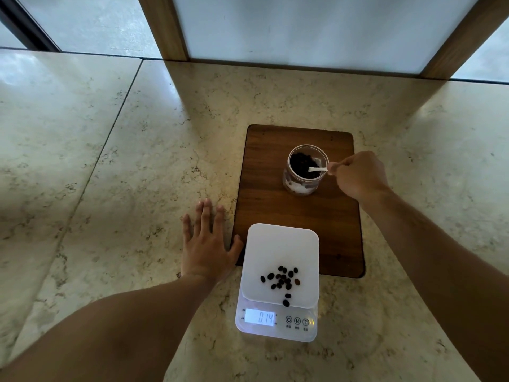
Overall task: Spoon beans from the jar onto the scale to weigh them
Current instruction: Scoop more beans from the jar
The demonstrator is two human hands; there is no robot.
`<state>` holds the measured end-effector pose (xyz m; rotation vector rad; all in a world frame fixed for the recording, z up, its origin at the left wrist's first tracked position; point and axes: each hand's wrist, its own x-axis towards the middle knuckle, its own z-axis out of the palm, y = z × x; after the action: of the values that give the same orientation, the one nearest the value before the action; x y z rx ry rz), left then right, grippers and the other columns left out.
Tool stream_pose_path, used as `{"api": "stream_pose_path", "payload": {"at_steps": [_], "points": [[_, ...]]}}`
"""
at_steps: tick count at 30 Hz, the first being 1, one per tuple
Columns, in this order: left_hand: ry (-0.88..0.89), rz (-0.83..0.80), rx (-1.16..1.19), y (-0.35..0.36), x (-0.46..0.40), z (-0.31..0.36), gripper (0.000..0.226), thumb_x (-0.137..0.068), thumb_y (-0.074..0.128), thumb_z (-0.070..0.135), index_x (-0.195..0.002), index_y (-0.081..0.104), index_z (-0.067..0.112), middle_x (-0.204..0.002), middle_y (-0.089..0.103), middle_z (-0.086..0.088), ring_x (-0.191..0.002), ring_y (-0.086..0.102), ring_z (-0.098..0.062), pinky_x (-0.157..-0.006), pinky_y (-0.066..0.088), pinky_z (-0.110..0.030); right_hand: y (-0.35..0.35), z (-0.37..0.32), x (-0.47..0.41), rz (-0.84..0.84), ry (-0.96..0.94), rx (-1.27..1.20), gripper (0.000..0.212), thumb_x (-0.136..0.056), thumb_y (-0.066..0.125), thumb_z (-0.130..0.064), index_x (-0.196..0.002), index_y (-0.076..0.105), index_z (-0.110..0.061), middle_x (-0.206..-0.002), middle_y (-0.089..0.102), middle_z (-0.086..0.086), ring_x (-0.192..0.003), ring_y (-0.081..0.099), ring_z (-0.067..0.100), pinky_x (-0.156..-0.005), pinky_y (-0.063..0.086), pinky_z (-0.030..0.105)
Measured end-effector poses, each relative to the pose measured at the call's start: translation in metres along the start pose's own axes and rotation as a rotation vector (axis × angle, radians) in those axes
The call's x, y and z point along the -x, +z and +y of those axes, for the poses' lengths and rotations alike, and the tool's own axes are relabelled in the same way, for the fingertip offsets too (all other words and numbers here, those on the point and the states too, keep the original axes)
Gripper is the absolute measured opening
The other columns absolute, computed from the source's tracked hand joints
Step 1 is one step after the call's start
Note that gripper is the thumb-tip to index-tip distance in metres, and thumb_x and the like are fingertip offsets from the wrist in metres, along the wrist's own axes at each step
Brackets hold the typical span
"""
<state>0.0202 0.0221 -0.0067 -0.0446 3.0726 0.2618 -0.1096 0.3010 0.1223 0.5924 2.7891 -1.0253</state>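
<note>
A clear open jar (301, 186) with dark beans inside stands on a wooden board (275, 205). My right hand (358, 175) is closed on a small white spoon (316, 169), whose bowl reaches over the jar's mouth into the beans. A white digital scale (281, 244) sits nearer to me, partly on the board's front edge, with several dark beans (281, 278) on its platform. Its lit display (260, 317) reads 0.14. My left hand (206, 244) lies flat on the counter just left of the scale, fingers spread, thumb near the board's edge.
The marble counter (110, 161) stretches wide to the left and right of the board. Wooden frames (165, 26) with frosted panels rise at the back edge.
</note>
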Motion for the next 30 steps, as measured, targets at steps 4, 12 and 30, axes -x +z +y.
{"api": "stream_pose_path", "payload": {"at_steps": [4,12,30], "points": [[0.002,0.017,0.015,-0.0001,-0.0007,0.0004,0.082,-0.091,0.028,0.06,-0.156,0.015,0.013,-0.166,0.007,-0.017,-0.153,-0.011,-0.025,-0.122,-0.005,-0.053,-0.0017,-0.0005,-0.0008,-0.029,0.051,-0.089,0.03,-0.088,0.071,-0.031,-0.082,0.078,-0.003,-0.072,0.07,0.016,-0.058,0.056,0.025,-0.057,0.045,0.032],[0.001,0.017,0.01,0.0007,-0.0002,0.0001,0.081,-0.091,0.028,0.06,-0.156,0.015,0.014,-0.166,0.006,-0.016,-0.152,-0.012,-0.025,-0.122,-0.003,-0.054,-0.0034,0.0006,-0.0001,-0.067,0.14,-0.153,0.031,-0.088,0.072,-0.031,-0.088,0.077,0.0,-0.067,0.059,0.009,-0.059,0.051,0.02,-0.061,0.045,0.031],[-0.002,-0.004,0.004,-0.003,0.0001,0.002,0.082,-0.091,0.025,0.061,-0.157,0.015,0.014,-0.166,0.004,-0.016,-0.152,-0.013,-0.025,-0.122,-0.003,-0.054,-0.0059,0.0065,-0.004,-0.111,0.264,-0.324,0.024,-0.085,0.075,-0.025,-0.07,0.062,-0.013,-0.064,0.052,0.003,-0.058,0.049,0.017,-0.067,0.051,0.036]]}}
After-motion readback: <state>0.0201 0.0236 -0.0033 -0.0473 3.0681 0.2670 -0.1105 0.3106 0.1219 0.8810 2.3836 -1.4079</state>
